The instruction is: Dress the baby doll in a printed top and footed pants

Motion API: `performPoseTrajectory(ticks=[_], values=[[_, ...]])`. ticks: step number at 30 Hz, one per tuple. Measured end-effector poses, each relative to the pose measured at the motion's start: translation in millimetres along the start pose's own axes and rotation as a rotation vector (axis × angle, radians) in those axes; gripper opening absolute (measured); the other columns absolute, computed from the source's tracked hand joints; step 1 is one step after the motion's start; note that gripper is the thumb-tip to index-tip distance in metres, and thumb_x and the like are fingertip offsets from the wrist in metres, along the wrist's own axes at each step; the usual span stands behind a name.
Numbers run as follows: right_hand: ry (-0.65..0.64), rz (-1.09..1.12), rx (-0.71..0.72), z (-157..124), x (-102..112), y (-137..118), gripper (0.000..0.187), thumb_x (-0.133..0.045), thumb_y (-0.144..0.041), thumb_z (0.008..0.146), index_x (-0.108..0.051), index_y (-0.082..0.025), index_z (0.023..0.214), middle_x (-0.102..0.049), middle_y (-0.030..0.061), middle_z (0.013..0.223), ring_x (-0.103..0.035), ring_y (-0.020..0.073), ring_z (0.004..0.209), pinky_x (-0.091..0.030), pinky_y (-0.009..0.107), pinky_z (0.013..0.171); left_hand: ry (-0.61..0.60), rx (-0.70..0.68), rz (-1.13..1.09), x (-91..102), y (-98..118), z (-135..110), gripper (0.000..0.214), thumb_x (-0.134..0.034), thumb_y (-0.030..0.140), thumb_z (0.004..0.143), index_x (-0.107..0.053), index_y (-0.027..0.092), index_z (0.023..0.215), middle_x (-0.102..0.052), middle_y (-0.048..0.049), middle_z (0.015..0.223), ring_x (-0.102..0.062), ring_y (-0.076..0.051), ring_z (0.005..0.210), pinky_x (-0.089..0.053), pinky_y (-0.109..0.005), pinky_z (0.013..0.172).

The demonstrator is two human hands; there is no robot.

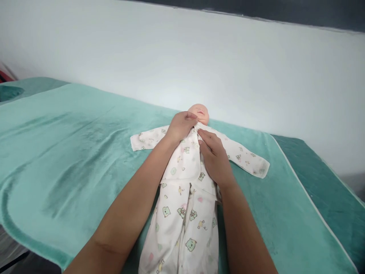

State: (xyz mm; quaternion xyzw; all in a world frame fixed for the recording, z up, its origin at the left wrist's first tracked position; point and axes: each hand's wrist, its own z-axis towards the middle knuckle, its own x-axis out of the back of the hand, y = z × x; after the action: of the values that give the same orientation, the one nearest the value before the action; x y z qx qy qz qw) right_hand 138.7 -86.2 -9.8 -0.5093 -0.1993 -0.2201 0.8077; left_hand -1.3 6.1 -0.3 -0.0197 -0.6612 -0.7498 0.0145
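A baby doll [203,117] lies on its back with its head toward the wall. It wears a white baby jacket [182,161] printed with small bears, sleeves spread to both sides. Matching trousers [171,224] cover its legs. My left hand [182,125] pinches the jacket's front edge at the neck, just below the doll's chin. Close by on the right, my right hand [211,152] grips the front opening at the chest, fingers bent against the cloth. Small fasteners show along the opening between my hands; their fine detail is too small to tell.
A light green plush blanket [71,152] with soft folds lies under the doll. Darker green cloth [322,186] shows beneath it at the right. Behind stands a white wall [171,49] with a dark band along its top. Dark floor [11,247] appears at the lower left.
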Motion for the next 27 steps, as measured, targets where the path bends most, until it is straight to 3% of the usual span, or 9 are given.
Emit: performPoseTrajectory(ticks=[15,23,27], values=[[0.005,0.003,0.023,-2.7,0.8,0.7,0.038,-0.048,-0.035,0.098,-0.066,-0.032,0.131,-0.061,0.0018,0.144,-0.049,0.0249,0.139,-0.037,0.052,0.117,-0.066,0.042,-0.262,2.8,1.3,-6.0,0.024,-0.07,0.015,0.071,-0.066,0.017,0.095,-0.07,-0.0041,0.085,-0.064,-0.015,0.072,-0.05,-0.029,0.071],[0.023,0.058,0.02,-2.6,-0.1,1.3,0.035,-0.053,-0.034,0.093,-0.064,-0.03,0.125,-0.06,0.0035,0.143,-0.048,0.0239,0.137,-0.036,0.048,0.117,0.011,-0.055,0.027,1.3,0.8,-6.0,0.024,-0.064,0.012,0.07,-0.066,0.017,0.093,-0.066,-0.0026,0.087,-0.06,-0.014,0.078,-0.047,-0.028,0.074],[0.177,-0.057,0.015,-4.9,-1.5,-3.9,0.023,-0.06,-0.031,0.086,-0.061,-0.025,0.108,-0.063,0.0092,0.124,-0.053,0.0269,0.122,-0.04,0.048,0.108,0.028,-0.115,0.077,2.2,4.9,-14.7,0.019,-0.064,0.015,0.073,-0.066,0.017,0.092,-0.066,-0.0022,0.088,-0.06,-0.014,0.079,-0.045,-0.027,0.074]])
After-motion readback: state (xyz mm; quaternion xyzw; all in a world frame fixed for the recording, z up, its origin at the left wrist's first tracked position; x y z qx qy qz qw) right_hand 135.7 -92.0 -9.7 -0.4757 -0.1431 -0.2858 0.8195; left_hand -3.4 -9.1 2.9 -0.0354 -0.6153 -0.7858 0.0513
